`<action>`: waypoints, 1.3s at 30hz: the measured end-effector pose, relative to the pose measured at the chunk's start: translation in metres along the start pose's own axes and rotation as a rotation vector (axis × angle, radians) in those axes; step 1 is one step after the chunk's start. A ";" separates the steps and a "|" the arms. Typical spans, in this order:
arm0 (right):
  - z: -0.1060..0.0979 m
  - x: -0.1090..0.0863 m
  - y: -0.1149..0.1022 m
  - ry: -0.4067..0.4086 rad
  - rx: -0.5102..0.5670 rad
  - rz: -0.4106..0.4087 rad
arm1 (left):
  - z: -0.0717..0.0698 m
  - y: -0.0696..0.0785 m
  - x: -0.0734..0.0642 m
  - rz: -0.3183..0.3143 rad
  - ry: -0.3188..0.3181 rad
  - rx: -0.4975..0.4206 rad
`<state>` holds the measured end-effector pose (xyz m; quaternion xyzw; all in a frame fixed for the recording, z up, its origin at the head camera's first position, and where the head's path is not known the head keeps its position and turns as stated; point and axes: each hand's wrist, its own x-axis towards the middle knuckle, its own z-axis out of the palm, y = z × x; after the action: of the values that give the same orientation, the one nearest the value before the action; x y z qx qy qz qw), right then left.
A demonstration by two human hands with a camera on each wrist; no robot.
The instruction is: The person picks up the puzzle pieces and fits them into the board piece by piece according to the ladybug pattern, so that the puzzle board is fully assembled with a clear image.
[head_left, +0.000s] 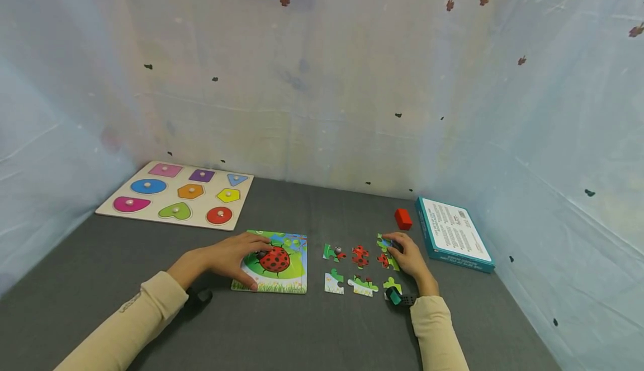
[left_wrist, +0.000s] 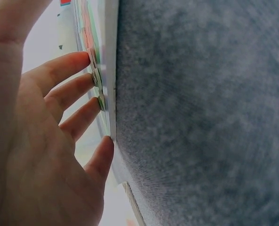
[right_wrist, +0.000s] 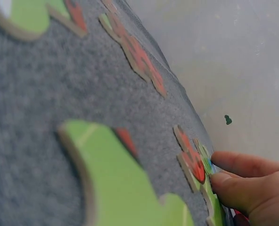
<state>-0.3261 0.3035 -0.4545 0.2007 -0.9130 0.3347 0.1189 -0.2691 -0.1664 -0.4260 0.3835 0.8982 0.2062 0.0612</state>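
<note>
In the head view a ladybug jigsaw puzzle board (head_left: 297, 281) lies on the grey table. My left hand (head_left: 236, 258) rests over its left side with fingers spread, and the left wrist view shows the fingertips (left_wrist: 80, 61) touching the pieces on it. Loose ladybug puzzle pieces lie in rows right of the board, among them a red one (head_left: 360, 255) and a green-white one (head_left: 334, 282). At the far right of these, my right hand (head_left: 410, 256) pinches a blue-green puzzle piece (head_left: 381, 241) between thumb and finger. A red-and-green piece (right_wrist: 193, 165) lies beside it.
A shape-knob board (head_left: 201, 223) lies at the back left. Towards the back right are a red block (head_left: 403, 219) and a teal box (head_left: 455, 231). A pale hanging sheet (head_left: 322, 80) closes off the table's back and sides.
</note>
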 end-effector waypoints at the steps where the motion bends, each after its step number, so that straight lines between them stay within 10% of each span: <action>1: 0.000 0.000 0.001 0.002 0.000 -0.001 | 0.000 0.000 0.000 -0.003 -0.004 0.001; 19: 0.002 0.008 -0.028 0.006 0.037 -0.105 | 0.000 -0.002 0.000 0.004 -0.002 0.009; 39: 0.049 0.033 -0.084 -0.018 0.055 -0.302 | -0.002 0.001 0.001 -0.011 -0.028 0.022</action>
<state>-0.3214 0.2034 -0.4319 0.3421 -0.8639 0.3361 0.1541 -0.2698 -0.1657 -0.4238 0.3818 0.9017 0.1904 0.0705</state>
